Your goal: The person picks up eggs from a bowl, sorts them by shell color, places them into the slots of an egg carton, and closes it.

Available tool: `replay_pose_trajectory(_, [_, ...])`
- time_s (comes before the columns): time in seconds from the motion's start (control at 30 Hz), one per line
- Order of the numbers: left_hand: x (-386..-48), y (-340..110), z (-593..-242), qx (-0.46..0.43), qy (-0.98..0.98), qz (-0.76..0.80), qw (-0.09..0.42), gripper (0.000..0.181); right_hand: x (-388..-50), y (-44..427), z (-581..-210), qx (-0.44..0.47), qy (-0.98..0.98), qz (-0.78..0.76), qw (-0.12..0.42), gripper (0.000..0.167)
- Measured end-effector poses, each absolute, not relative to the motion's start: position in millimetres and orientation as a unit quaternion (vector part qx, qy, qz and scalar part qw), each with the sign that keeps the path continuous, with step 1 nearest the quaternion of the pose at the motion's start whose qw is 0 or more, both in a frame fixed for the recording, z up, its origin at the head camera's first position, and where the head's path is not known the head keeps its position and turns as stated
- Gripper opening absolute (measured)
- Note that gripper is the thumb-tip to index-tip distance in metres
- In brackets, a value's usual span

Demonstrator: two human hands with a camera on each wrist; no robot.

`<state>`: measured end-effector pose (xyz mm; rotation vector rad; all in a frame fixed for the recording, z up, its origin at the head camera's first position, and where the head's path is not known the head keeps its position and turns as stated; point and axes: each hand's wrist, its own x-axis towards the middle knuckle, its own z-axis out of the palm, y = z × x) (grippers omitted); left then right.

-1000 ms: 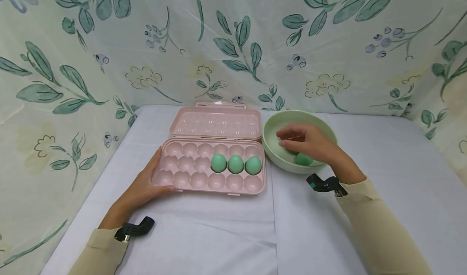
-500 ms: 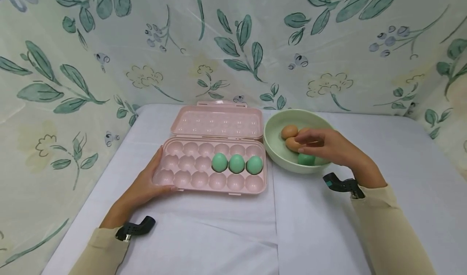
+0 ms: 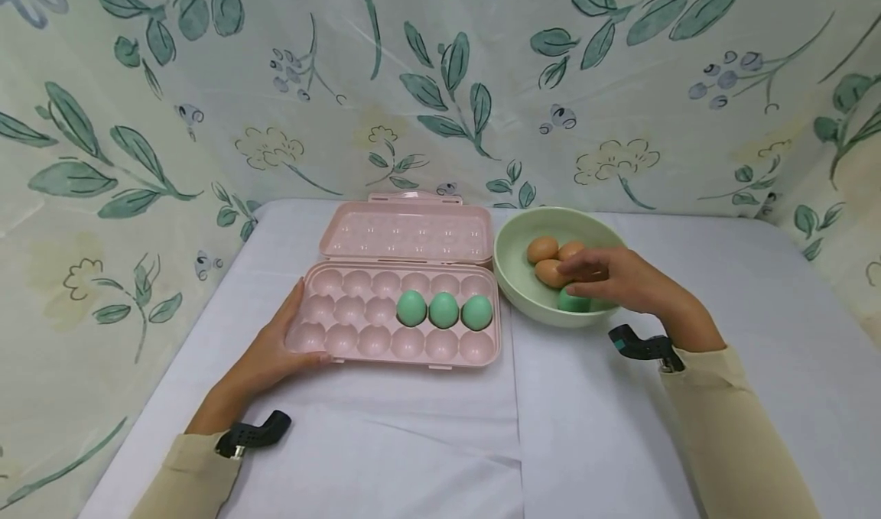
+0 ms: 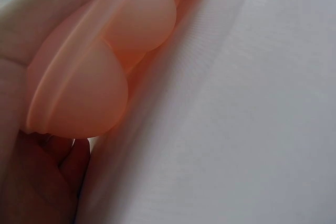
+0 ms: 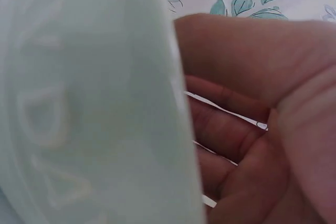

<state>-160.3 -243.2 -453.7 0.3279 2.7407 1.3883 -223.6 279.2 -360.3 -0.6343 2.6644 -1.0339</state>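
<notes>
The pink egg carton (image 3: pixel 395 347) lies with its lid folded back, and three green eggs (image 3: pixel 443 310) sit side by side in its middle row. My left hand (image 3: pixel 264 358) grips the carton's left end, thumb along the front edge; the left wrist view shows the hand (image 4: pixel 42 177) around the carton's rounded cups (image 4: pixel 84 93). Over the right side of the green bowl (image 3: pixel 516 293), my right hand (image 3: pixel 629 282) hovers with thumb and fingers apart. Beneath the fingers lie a green egg (image 3: pixel 573 300) and brown eggs (image 3: pixel 551 273). In the right wrist view the bowl wall (image 5: pixel 105 103) hides the fingertips.
The carton's lid (image 3: pixel 406 232) lies behind its base, near the bowl's left side. White cloth (image 3: pixel 413 435) covers the table, and a floral curtain (image 3: pixel 385 83) hangs behind and along the left side.
My right hand has drawn back to the right within the bowl, uncovering brown eggs, and its thumb and fingers have spread slightly. The left hand keeps its grip on the carton.
</notes>
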Motion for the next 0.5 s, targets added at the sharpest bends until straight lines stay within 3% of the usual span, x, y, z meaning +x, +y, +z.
replay_pose_trajectory(0.5, [-160.4, -245.7, -457.7, 0.108, 0.89, 0.443, 0.023, 0.127, -221.6, 271.2, -364.6, -0.219, 0.91, -0.337, 0.105, 0.033])
